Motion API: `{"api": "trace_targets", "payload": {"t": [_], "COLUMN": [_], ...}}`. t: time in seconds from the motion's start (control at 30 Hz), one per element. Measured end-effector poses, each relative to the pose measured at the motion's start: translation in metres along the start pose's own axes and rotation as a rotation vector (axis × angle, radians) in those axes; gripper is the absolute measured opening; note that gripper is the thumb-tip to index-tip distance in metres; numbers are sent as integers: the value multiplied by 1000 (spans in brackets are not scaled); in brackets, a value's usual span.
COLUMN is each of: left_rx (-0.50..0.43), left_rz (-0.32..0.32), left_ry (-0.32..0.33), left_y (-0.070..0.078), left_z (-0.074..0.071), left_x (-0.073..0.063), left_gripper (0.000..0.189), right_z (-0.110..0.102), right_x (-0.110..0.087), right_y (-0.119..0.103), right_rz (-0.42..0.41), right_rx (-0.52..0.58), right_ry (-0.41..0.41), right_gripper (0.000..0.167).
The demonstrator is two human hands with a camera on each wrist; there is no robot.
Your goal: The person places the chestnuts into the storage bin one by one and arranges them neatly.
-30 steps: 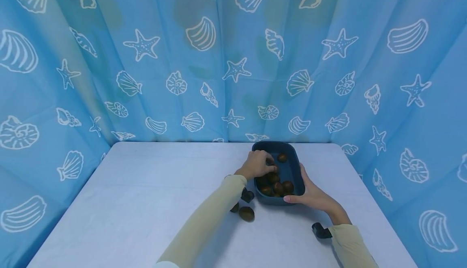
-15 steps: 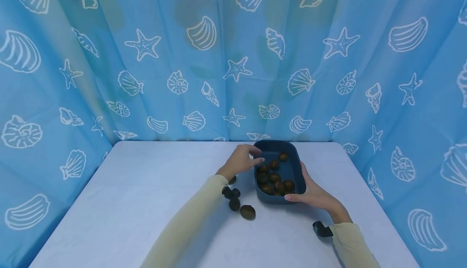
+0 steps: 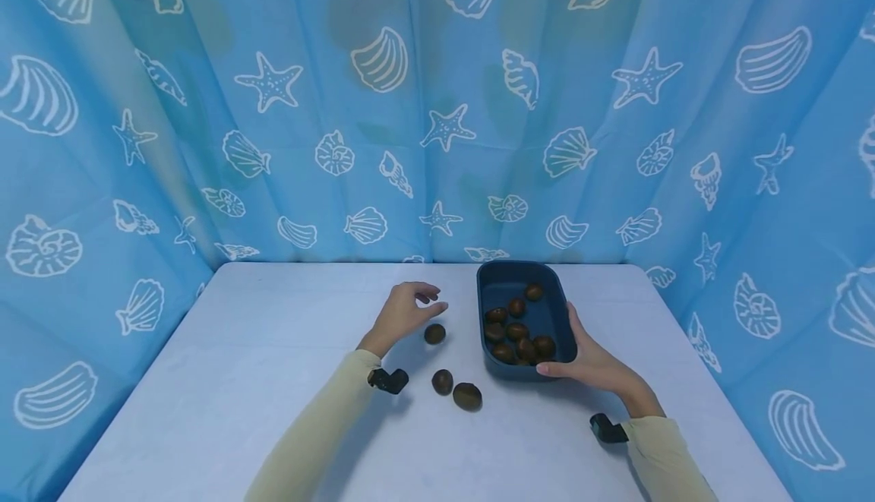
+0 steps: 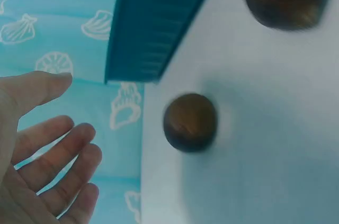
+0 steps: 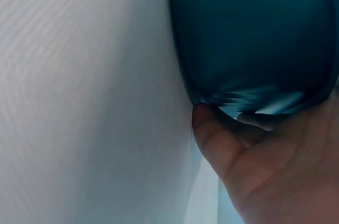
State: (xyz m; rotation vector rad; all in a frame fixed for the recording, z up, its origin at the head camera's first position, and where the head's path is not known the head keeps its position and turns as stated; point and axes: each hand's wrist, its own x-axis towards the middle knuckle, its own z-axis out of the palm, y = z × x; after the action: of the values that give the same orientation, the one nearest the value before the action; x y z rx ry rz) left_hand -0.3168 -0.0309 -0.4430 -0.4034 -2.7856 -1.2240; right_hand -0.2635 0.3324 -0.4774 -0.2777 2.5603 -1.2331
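My left hand [image 3: 405,310] hovers over the table left of a dark blue bin [image 3: 487,270]. Nothing is in its fingers, which are spread loosely apart from the thumb in the left wrist view. Just below it lies a smooth brown roundish fruit [image 3: 434,333], its kind unclear. Two more, a brown fruit [image 3: 442,382] and a larger oval one [image 3: 468,396], lie nearer. My right hand [image 3: 593,361] holds the bin's near right corner, thumb at the front and fingers along the side. Several similar brown fruits [image 3: 517,331] sit inside, mostly toward the near end.
A white-covered table [image 3: 273,380] spreads out to the left and in front. Behind it and at both sides hangs a blue shell-print curtain [image 3: 328,107]. Small black devices, a left camera [image 3: 388,381] and a right camera [image 3: 608,429], are worn at the wrists.
My left hand has come out of the bin and moved left over the table, uncovering the fruits inside and the loose ones on the table. My right hand keeps its hold on the bin.
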Motion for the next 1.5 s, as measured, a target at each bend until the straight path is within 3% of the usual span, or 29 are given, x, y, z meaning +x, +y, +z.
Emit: {"api": "trace_targets", "payload": {"t": [0.27,0.67,1.03,1.5], "left_rx": [-5,25,92,117], "left_rz": [-52,-131,-107,-131], "left_ry": [2,-74,-87,-93], "left_y": [-17,-25,-21,-21], "left_z": [0,12,19,22], "left_x": [-14,-27,-26,-24], "left_gripper": [40,42,42,32], "right_z": [1,3,2,5], "right_x": [-1,-1,-3,-3], "right_y": [0,2,-1,1], "right_rz": [-11,-13,-4,-8], "right_rx": [-6,2,-1,3], "right_ry": [8,15,8,15], "right_gripper": [133,133,133,133]}}
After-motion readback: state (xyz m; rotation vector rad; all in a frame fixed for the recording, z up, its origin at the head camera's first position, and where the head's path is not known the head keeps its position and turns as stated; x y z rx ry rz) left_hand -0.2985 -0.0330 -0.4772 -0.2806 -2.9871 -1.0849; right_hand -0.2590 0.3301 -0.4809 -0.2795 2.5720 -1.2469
